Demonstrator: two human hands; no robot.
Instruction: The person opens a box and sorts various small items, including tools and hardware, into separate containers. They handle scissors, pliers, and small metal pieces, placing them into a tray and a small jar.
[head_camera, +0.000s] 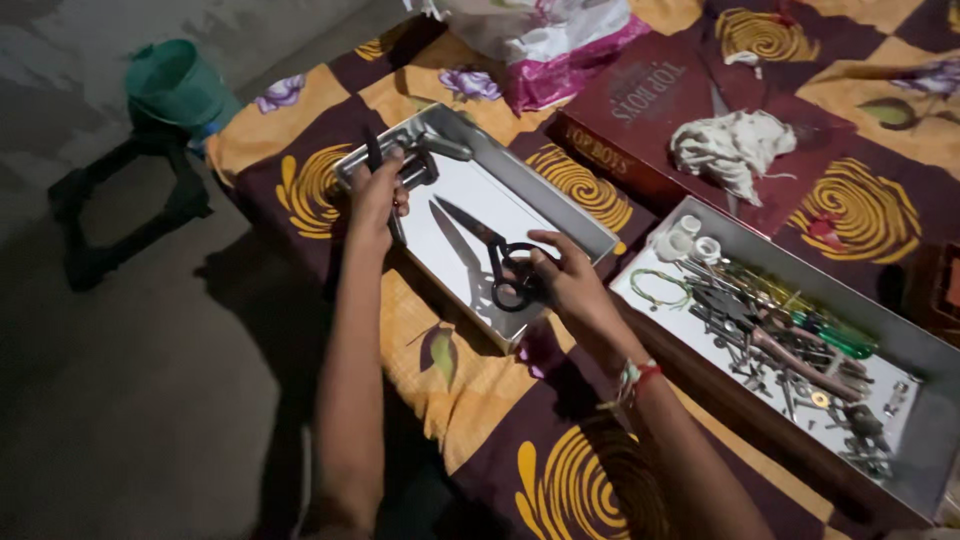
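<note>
Gripping the black handles of the scissors (497, 262), the right hand (565, 280) keeps them flat in the white tray (560, 205); the left hand (376, 195) clasps a metal tool (410, 160) at the tray's far-left end, steadying it.

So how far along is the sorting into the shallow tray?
Done: the far box already holds screwdrivers and small hardware. In hand: right hand grips the black scissors in the shallow tray; left hand holds a metal tool at its end. Left: cannot tell.

One head-worn view looks steeply down, close over the patterned table (480, 420).
</note>
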